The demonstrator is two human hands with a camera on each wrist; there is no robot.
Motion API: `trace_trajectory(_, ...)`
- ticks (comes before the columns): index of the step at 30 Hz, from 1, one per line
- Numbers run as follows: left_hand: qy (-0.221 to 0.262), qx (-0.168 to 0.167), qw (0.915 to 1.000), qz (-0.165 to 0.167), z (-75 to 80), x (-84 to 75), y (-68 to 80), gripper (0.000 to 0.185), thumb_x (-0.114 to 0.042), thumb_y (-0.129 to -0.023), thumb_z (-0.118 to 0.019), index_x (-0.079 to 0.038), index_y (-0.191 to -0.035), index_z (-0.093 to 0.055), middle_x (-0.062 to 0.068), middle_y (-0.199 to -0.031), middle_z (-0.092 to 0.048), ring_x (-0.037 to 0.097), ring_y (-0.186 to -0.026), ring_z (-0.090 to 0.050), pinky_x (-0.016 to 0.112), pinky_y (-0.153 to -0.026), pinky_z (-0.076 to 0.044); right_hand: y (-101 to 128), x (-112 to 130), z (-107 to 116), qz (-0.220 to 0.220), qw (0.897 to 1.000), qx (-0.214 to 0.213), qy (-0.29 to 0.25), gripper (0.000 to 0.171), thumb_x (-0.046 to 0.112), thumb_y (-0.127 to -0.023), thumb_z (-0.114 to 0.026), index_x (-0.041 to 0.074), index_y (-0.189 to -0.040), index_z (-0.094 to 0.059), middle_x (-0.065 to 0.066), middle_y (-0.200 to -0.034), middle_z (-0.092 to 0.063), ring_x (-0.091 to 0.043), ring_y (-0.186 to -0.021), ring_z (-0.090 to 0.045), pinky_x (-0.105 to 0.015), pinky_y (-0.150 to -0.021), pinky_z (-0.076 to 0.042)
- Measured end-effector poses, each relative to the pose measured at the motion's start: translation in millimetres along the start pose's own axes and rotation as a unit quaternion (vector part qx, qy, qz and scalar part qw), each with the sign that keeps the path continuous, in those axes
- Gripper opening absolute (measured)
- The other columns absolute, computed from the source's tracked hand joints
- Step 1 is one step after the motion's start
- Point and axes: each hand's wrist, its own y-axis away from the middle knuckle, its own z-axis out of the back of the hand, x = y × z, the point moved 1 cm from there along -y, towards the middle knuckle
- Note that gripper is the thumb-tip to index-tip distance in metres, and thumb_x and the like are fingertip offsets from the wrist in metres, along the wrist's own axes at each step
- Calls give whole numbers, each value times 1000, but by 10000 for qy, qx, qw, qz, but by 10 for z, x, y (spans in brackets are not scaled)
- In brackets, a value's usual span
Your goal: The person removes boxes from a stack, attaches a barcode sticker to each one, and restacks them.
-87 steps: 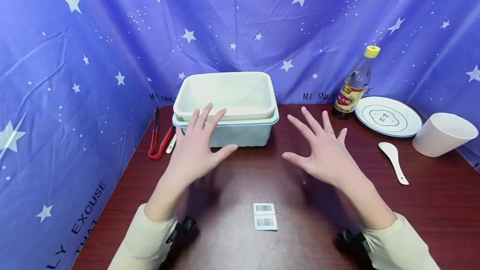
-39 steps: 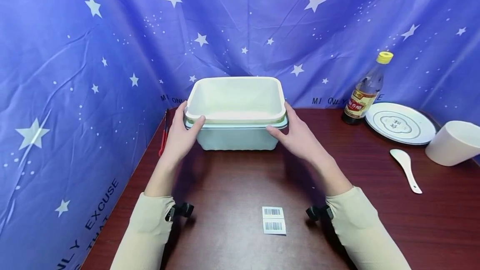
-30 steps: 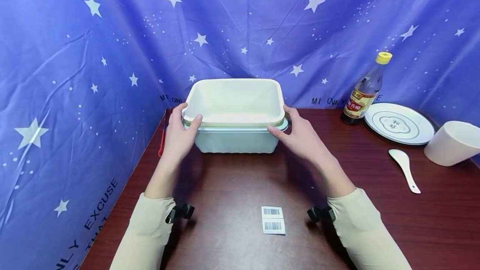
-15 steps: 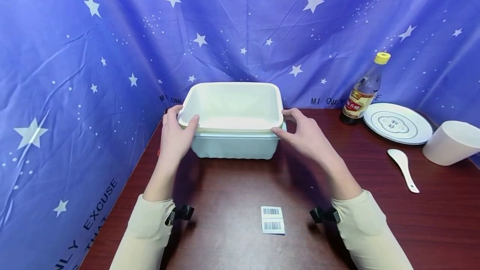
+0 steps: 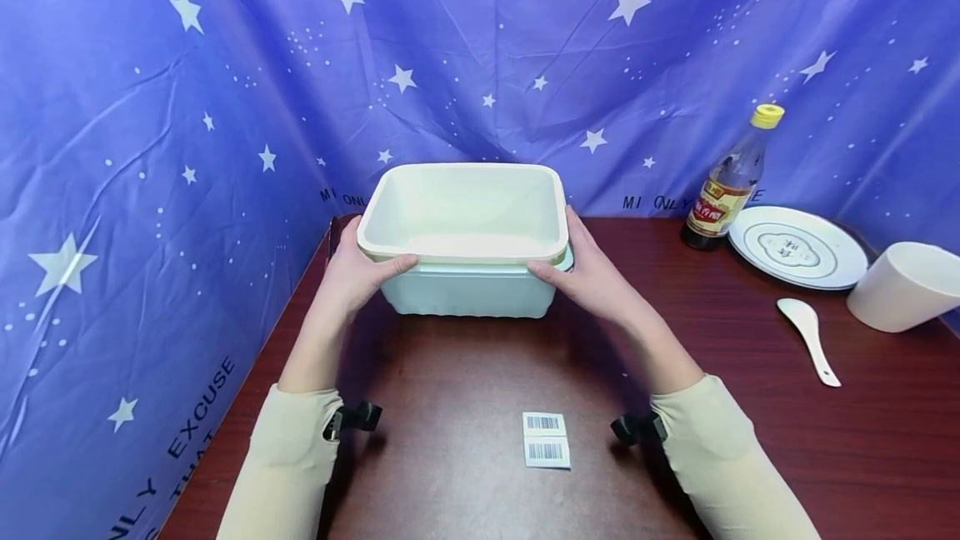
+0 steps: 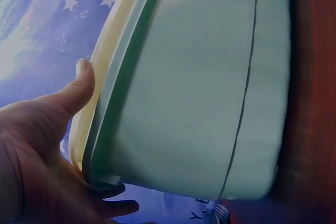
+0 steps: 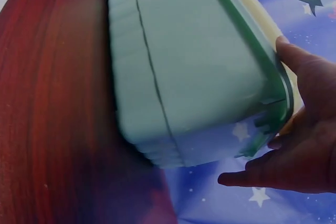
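Observation:
A white rectangular plastic tub sits nested in a pale blue-green tub, both upright on the table. My left hand grips the white tub's rim at its left end, thumb along the front edge. At the other end my right hand holds the same rim, its thumb on the front corner. In the left wrist view, the thumb of the left hand lies against the cream-coloured upper rim. Fingers of the right hand reach round the tub's end in the right wrist view.
A barcode label lies on the dark red table. To the right are a yellow-capped sauce bottle, a plate, a white spoon and a tilted white cup. A starry blue curtain encloses the back and left.
My spread hands have come in to the tub's ends and taken hold of its rim. Both tubs have shifted slightly towards me. Most recently, my thumbs have moved inward along the front rim.

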Motion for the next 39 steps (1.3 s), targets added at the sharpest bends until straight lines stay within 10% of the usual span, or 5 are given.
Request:
trace_trajectory(6,661,367,9970,-137,10,38,-34,102,-16,-80,-87,-7,-158,-23,19,-143,-46,31,-124,-47,44,-106,-39,0,-39,-51,-143,9998,-83,114,102,37,-94,-72,10,-163,-3,-11,-168,-4,-20,-152,-6,-48,-121,-13)
trace_trajectory(18,528,38,9985,-152,41,14,-19,100,-27,-78,-89,-11,-156,-29,13,-143,-48,27,-125,-48,44,-104,-40,-7,4,-46,96,9988,-364,-324,89,33,-95,-72,25,-164,-15,-3,-163,-28,-20,-142,-33,-48,-116,-26)
trace_trajectory(31,1217,-301,9847,-1210,54,-105,17,94,-14,-76,-91,-14,-153,-37,7,-138,-52,20,-121,-51,40,-102,-40,0,101,-8,176,9912,-521,-1202,95,23,-95,-73,27,-163,-6,8,-165,-21,-8,-148,-23,-37,-119,-21)
trace_trajectory(39,1775,-241,9684,-1733,66,-388,215,96,-6,-79,-84,-7,-156,-26,15,-148,-41,31,-130,-46,43,-106,-37,1,210,60,689,9706,-587,-2229,95,9,-96,-69,28,-163,-5,-7,-164,-26,-30,-143,-37,-32,-109,-38)
